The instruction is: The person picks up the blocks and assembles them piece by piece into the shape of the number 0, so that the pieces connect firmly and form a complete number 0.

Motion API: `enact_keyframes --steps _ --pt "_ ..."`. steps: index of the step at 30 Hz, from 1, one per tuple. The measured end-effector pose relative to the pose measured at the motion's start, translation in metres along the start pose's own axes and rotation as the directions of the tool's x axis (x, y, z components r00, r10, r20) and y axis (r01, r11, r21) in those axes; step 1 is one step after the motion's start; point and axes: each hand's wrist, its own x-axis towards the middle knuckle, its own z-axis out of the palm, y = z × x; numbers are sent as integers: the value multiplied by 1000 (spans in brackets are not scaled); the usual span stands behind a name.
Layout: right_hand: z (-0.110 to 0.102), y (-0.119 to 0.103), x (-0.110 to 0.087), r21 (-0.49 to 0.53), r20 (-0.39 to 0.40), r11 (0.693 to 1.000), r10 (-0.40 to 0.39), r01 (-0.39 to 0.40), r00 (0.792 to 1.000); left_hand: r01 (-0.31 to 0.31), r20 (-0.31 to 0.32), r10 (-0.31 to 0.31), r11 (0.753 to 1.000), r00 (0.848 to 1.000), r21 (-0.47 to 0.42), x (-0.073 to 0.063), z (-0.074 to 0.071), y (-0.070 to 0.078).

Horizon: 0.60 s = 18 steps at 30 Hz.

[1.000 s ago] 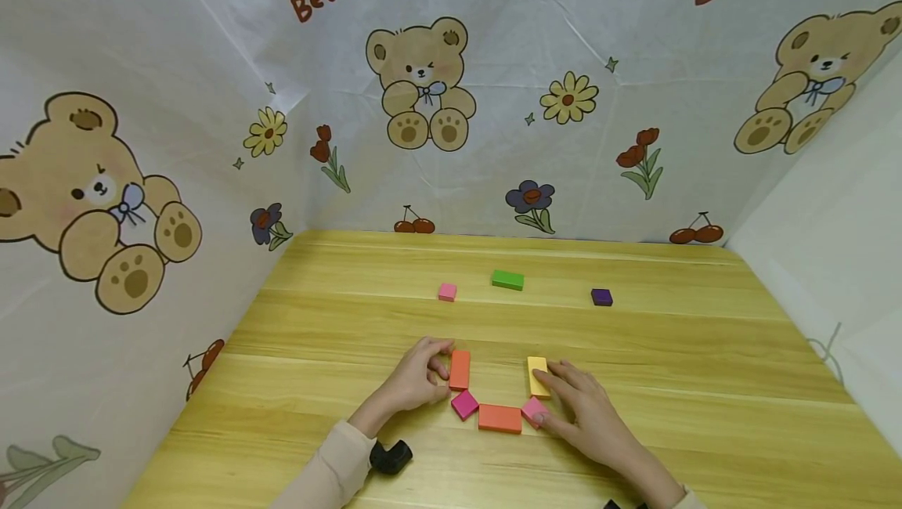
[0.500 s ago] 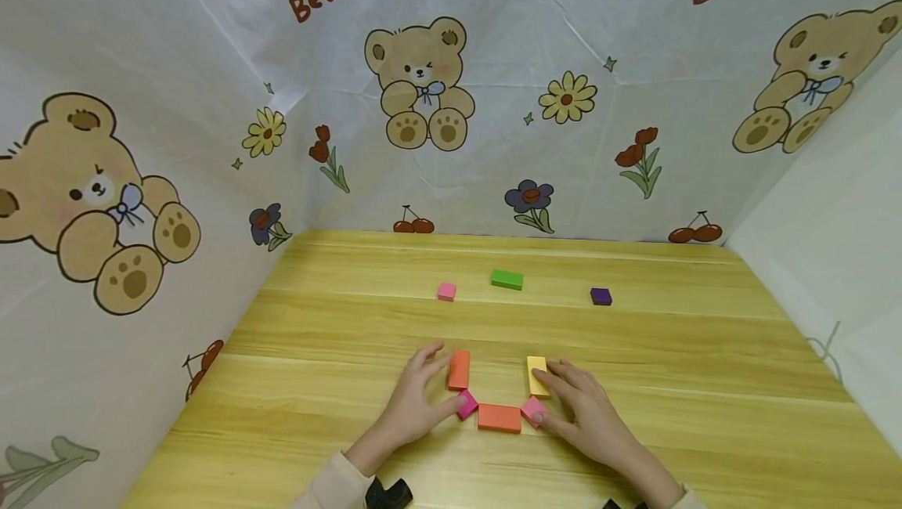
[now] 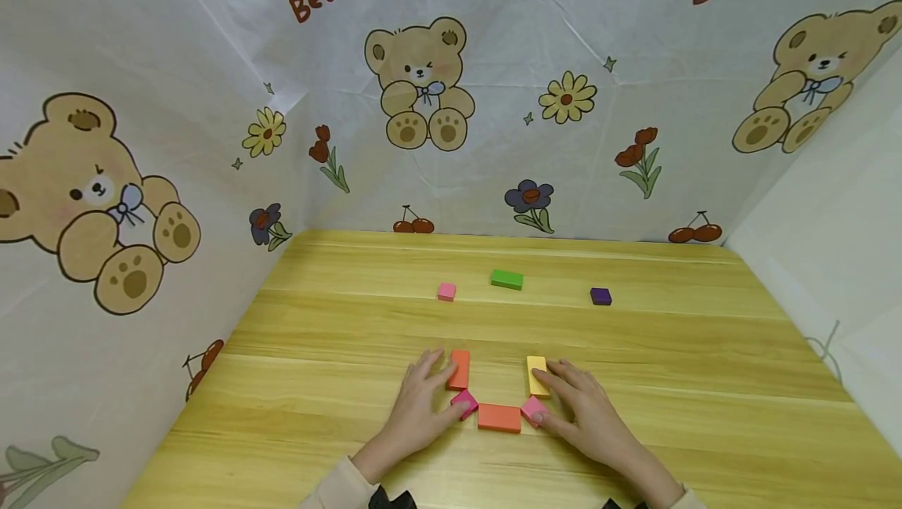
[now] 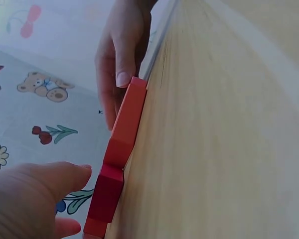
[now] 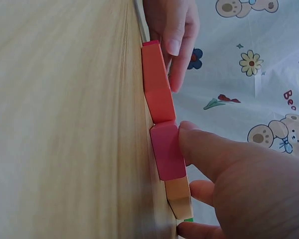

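Observation:
Five-piece arrangement aside, several flat blocks form a U on the table. My left hand (image 3: 416,407) has its thumb at the magenta block (image 3: 462,396) and a finger along the upright orange block (image 3: 461,368). In the left wrist view, that thumb lies just over the magenta block (image 4: 108,191). My right hand (image 3: 585,413) rests its thumb on the pink block (image 3: 533,407) and its index finger on the yellow block (image 3: 536,363). Between the two corner blocks lies another orange block (image 3: 499,417). Fingers of both hands look relaxed.
Farther back on the wooden table (image 3: 338,297) lie a small pink block (image 3: 447,291), a green block (image 3: 507,279) and a dark purple block (image 3: 601,296). A bear-print cloth (image 3: 486,172) hangs behind. Black pieces (image 3: 391,499) show near the wrists.
My left hand has shifted from beside the orange block so its thumb sits at the magenta block, which was nudged right and then back slightly. The right hand stays in place.

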Motion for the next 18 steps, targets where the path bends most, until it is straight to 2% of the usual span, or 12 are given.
enact_keyframes --steps 9,18 --pt "1 1 0 -7 3 1000 1 -1 1000 13 31 -14 999 999 40 -1 1 2" --pt "1 1 0 -5 6 1000 3 -3 1000 -24 19 23 997 1000 69 0 1 1"
